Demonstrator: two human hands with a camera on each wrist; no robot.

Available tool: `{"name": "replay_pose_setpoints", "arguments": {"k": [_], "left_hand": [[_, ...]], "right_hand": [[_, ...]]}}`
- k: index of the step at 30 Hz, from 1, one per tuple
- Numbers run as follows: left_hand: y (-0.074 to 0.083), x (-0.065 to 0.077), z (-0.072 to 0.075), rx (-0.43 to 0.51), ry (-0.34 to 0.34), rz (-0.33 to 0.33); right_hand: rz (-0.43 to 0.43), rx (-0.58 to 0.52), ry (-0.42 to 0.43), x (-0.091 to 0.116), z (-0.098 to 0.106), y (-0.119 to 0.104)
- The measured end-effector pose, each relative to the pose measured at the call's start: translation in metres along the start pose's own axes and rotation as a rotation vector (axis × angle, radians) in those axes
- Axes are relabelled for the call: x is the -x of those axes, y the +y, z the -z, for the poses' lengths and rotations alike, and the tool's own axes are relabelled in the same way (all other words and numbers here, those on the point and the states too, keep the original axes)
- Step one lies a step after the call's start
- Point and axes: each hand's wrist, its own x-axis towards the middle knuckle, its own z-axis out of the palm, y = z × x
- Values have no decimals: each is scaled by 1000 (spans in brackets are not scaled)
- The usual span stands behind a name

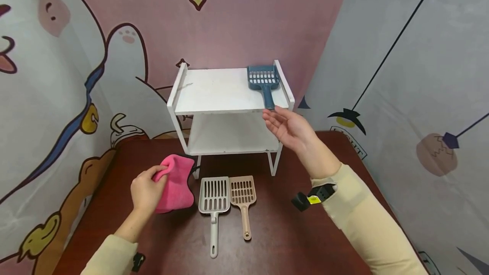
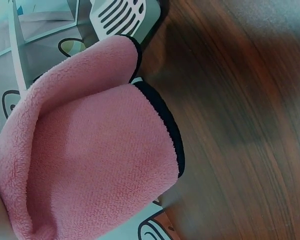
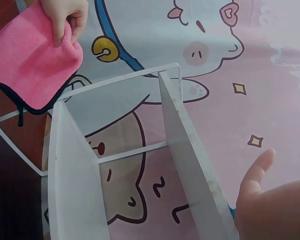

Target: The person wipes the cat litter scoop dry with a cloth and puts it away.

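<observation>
A pink cloth (image 1: 175, 184) with dark edging hangs bunched from my left hand (image 1: 148, 186), which pinches it between thumb and fingers. In the left wrist view the folded cloth (image 2: 100, 150) fills much of the picture. My right hand (image 1: 288, 129), palm up with relaxed fingers, is at the handle end of a blue slotted litter scoop (image 1: 263, 82). That scoop lies on the right part of the white rack's top shelf (image 1: 214, 90), its handle reaching the front edge. The right wrist view shows the thumb (image 3: 258, 170) held apart, with most of the scoop hidden.
A light grey litter scoop (image 1: 214, 198) and a beige one (image 1: 243, 194) lie side by side on the brown table (image 1: 290, 241), in front of the rack. The rack's lower shelf (image 1: 233, 137) is beneath the top one. Printed cloth walls (image 1: 244, 20) stand behind and at the sides.
</observation>
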Motion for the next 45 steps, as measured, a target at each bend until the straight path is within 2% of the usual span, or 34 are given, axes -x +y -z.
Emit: {"name": "replay_pose_setpoints", "arguments": {"k": [3,9,18,28,34,45], "left_hand": [[-1,-1,0,4,8,-8],[-1,-3,1,5,29,-19],[-2,-3,3,6,34,6],[-4,-2,3,13,31,24],[-5,-1,2,19,28,21],[-5,0,1,13,26,41]], "right_hand": [[-13,-8,-17,4,5,2],[-62,127,-121,12,24,13],[-142,205,-172,3,59,49],[-230,425,-112,-18,106,117],[-275,458,-75,-27,130,151],[-357,526,-33,-29,162,192]]}}
